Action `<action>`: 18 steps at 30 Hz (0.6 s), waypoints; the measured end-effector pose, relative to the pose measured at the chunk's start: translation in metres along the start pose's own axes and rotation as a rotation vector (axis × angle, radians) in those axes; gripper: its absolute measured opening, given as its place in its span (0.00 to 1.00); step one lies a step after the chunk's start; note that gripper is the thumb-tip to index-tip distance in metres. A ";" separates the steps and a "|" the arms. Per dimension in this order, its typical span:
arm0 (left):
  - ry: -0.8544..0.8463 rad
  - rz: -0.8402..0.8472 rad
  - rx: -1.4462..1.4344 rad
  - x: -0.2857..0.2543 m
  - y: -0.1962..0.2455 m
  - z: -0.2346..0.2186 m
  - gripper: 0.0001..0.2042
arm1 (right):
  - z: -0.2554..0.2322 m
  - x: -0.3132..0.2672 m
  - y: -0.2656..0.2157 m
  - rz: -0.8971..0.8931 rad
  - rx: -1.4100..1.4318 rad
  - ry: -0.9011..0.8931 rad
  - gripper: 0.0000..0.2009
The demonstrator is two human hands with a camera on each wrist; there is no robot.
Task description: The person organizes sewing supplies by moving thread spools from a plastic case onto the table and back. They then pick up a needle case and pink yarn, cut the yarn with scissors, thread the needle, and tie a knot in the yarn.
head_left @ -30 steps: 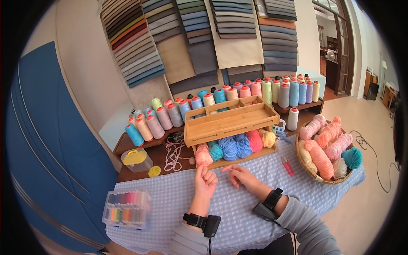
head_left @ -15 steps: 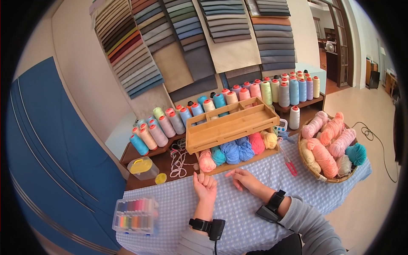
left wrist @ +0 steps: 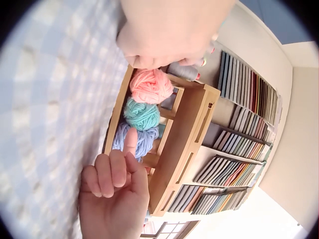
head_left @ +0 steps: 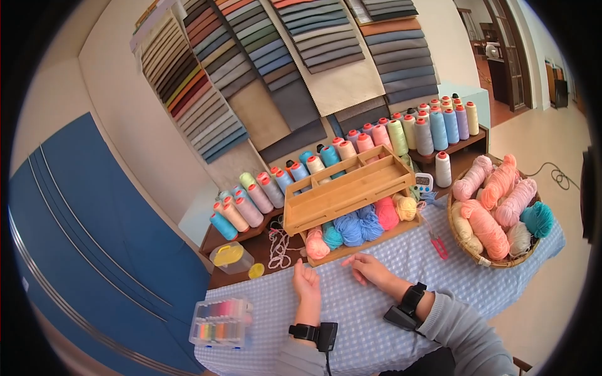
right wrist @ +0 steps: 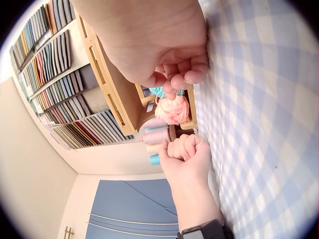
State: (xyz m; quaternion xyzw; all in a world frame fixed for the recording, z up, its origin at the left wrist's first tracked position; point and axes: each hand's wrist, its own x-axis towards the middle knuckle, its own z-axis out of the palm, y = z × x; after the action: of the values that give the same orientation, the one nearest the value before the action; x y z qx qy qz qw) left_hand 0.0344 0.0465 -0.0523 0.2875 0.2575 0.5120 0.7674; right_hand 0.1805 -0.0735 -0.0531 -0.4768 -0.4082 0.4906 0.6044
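My left hand (head_left: 306, 282) is raised over the front of the checked cloth (head_left: 357, 326), its fingers curled in and nothing in them. To its right, my right hand (head_left: 369, 271) hovers with the index finger pointing out and the other fingers bent. It too holds nothing. Just beyond both hands stands a wooden rack (head_left: 351, 194). Its lower shelf carries balls of yarn: a salmon ball (head_left: 317, 244) nearest the left hand, then a teal ball (head_left: 332, 235), blue balls (head_left: 348, 229), a pink ball and a yellow ball.
A wicker basket (head_left: 467, 241) of yarn skeins sits at the right, with pink-handled snips (head_left: 439, 245) beside it. At the left are a clear thread case (head_left: 219, 326) and a yellow-lidded tub (head_left: 231, 258). Rows of thread cones (head_left: 251, 210) line the back, near a small timer (head_left: 424, 182).
The head view has turned left, so the table and its things sit further right in the picture. Both hands have drawn slightly back from the rack, keeping nearly the same pose.
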 end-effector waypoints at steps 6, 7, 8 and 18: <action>-0.023 0.109 0.149 -0.007 0.001 0.006 0.20 | -0.002 0.001 0.005 -0.026 -0.009 0.007 0.12; -0.074 0.141 0.169 -0.009 0.000 0.007 0.20 | -0.002 0.001 0.004 -0.026 -0.010 0.012 0.12; -0.075 0.143 0.171 -0.010 0.000 0.009 0.20 | -0.002 0.001 0.004 -0.028 -0.008 0.011 0.12; -0.087 0.137 0.214 -0.016 -0.004 0.016 0.20 | -0.002 0.003 0.007 -0.004 0.018 0.013 0.12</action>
State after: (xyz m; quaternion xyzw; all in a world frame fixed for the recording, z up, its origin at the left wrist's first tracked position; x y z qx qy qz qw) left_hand 0.0424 0.0278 -0.0421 0.4066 0.2566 0.5200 0.7060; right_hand 0.1813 -0.0708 -0.0605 -0.4738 -0.4009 0.4897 0.6123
